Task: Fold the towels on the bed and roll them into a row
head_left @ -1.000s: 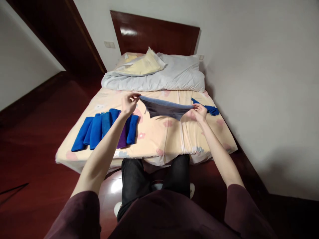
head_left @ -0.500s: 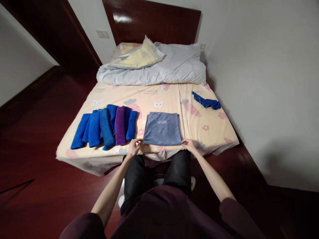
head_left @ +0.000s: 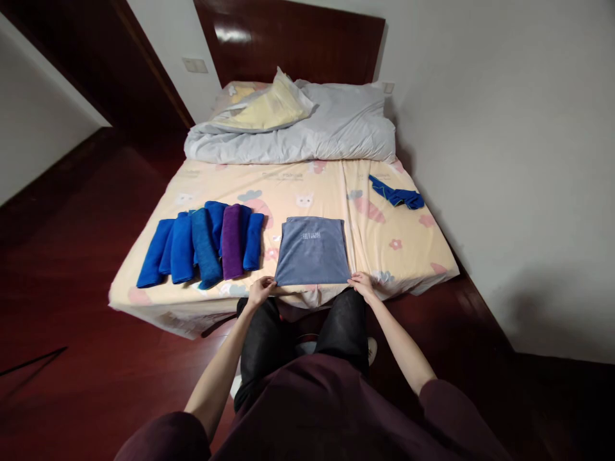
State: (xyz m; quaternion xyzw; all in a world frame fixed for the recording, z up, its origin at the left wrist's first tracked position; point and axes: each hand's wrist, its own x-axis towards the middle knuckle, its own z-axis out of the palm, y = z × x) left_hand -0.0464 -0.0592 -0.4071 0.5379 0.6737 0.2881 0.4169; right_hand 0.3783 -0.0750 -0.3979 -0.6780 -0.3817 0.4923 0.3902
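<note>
A grey towel (head_left: 312,253) with small white lettering lies flat and folded at the near edge of the bed. My left hand (head_left: 261,291) pinches its near left corner. At the near right corner, my right hand (head_left: 361,283) has its fingers closed on the cloth. Left of the grey towel, several rolled towels lie side by side, mostly blue, such as a bright blue roll (head_left: 182,248), along with a teal roll (head_left: 206,250) and a purple roll (head_left: 232,243).
A crumpled blue cloth (head_left: 396,194) with green edging lies on the right of the patterned bed sheet (head_left: 307,182). A grey quilt (head_left: 346,121) and a yellow-and-white cloth (head_left: 271,109) are heaped before the wooden headboard (head_left: 298,38). A wall stands on the right.
Both hands have drawn the near edge of the grey towel slightly toward me, and the towel lies smoother and longer. The rolled towels have stayed in place.
</note>
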